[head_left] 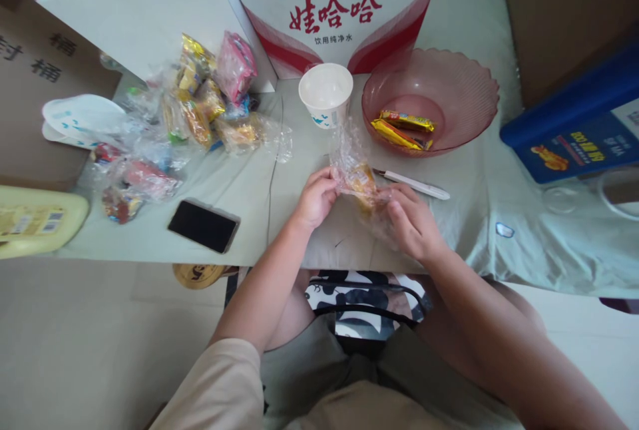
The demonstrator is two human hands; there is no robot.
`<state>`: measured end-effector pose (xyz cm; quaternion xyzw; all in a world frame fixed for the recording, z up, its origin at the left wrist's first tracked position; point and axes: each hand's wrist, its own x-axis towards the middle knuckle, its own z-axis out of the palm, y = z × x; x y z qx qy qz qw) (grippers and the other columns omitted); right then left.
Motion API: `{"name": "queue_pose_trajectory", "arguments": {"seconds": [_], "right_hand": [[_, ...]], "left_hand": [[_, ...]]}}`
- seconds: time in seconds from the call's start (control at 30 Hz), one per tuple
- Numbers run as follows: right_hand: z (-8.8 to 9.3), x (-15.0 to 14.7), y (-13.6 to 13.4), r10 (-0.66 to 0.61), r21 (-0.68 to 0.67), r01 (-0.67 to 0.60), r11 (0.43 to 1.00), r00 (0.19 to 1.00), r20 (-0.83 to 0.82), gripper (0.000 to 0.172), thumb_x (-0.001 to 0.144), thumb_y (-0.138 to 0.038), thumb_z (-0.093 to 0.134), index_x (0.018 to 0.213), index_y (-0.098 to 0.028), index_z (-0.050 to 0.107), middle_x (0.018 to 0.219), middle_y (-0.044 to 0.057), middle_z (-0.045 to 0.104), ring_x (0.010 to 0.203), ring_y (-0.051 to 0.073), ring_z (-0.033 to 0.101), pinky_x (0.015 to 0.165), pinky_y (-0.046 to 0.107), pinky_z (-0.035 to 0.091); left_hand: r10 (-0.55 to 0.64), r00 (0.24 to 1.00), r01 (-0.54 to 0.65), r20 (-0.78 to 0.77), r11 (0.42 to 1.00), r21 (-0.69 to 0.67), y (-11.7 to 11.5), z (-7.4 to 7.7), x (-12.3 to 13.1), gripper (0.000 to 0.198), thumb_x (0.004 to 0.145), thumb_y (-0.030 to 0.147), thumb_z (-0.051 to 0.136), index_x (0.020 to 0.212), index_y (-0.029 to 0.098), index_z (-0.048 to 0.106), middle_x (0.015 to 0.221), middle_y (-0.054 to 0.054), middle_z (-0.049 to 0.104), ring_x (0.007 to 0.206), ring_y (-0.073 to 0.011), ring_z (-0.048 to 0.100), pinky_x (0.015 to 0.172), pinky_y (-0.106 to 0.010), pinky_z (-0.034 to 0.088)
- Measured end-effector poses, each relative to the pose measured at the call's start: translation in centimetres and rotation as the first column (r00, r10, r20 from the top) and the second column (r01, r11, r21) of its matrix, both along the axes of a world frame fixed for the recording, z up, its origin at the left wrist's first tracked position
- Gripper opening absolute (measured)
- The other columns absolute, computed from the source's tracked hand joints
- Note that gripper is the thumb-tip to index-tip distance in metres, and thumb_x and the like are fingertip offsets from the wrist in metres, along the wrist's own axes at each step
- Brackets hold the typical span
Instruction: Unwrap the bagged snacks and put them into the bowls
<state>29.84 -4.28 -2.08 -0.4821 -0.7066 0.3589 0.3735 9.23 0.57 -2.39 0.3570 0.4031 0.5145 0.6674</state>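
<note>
Hands (316, 197) (413, 222) on packet (363, 185) before "娃哈哈" carton (335, 50)

Phone (204, 225): lies dark-screened near the front edge of the cloth-covered bench (549, 237).
White carton (344, 4): stands at the back, red Chinese characters across its face, red curved bands at both lower corners.
Yellow jug (42, 220): sits at far left, cut by the frame.
Brown box (44, 84): rises behind the jug, printed with dark characters.
Blue container (574, 124): leans into view at right, golden food pictured on its front.
</note>
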Motion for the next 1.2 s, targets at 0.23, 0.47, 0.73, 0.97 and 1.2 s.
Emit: {"name": "queue_pose_trajectory", "arguments": {"seconds": [0.23, 0.47, 0.73, 0.97, 1.2], "right_hand": [[0.3, -0.5, 0.0, 0.013, -0.07, -0.016, 0.997, 0.999, -0.043, 0.047, 0.098, -0.062, 0.043, 0.087, -0.022, 0.065, 0.112, 0.013, 0.063, 0.113, 0.029, 0.063, 0.087, 0.043, 0.056], [-1.4, -2.5, 0.1, -0.046, -0.291, -0.026, 0.956, 0.97, -0.238, 0.044, 0.083, -0.054, 0.071, 0.101, -0.026, 0.041, 0.087, 0.001, 0.061, 0.074, 0.018, 0.061, 0.067, 0.033, 0.055], [-0.6, -3.7, 0.4, -0.186, -0.511, -0.153, 0.846, 0.814, -0.551, 0.045, 0.078, -0.041, 0.067, 0.116, -0.029, 0.046, 0.107, 0.005, 0.068, 0.089, 0.023, 0.07, 0.073, 0.04, 0.062], [0.2, -2.7, 0.5, -0.144, -0.534, -0.245, 0.809, 0.799, -0.584, 0.033, 0.077, -0.042, 0.053, 0.105, -0.026, 0.057, 0.103, 0.01, 0.071, 0.099, 0.03, 0.071, 0.078, 0.05, 0.063], [-0.5, -4.0, 0.4, -0.147, -0.509, -0.2, 0.837, 0.814, -0.561, 0.042, 0.081, -0.055, 0.063, 0.113, -0.031, 0.05, 0.102, 0.004, 0.069, 0.089, 0.025, 0.072, 0.072, 0.041, 0.06]], "left_hand": [[0.112, 0.984, -0.082, 0.135, 0.974, -0.213, -0.5, 1.8, 0.5, 0.018, 0.07, 0.03, 0.06, 0.062, 0.022, 0.045, 0.071, -0.005, 0.054, 0.065, -0.0165, 0.053, 0.065, -0.034, 0.051], [0.02, 0.981, 0.022, 0.195, 0.977, -0.213, -1.1, 2.4, 1.2, 0.029, 0.074, 0.04, 0.057, 0.068, 0.023, 0.034, 0.077, -0.005, 0.048, 0.068, -0.0183, 0.05, 0.068, -0.038, 0.05], [0.048, 0.998, -0.043, 0.031, 0.991, -0.129, -0.8, 2.6, -0.6, 0.038, 0.083, 0.053, 0.052, 0.068, 0.023, 0.035, 0.074, -0.005, 0.048, 0.066, -0.0177, 0.05, 0.065, -0.038, 0.051], [0.319, 0.946, -0.322, -0.053, 0.945, -0.056, 0.7, 1.7, -3.7, 0.038, 0.092, 0.049, 0.048, 0.066, 0.023, 0.039, 0.066, -0.003, 0.049, 0.064, -0.0155, 0.055, 0.064, -0.033, 0.053], [0.3, 0.932, -0.283, -0.206, 0.953, 0.108, 1.0, 1.5, -5.9, 0.042, 0.089, 0.059, 0.048, 0.068, 0.024, 0.038, 0.069, -0.004, 0.045, 0.065, -0.0165, 0.05, 0.062, -0.035, 0.046]]}}
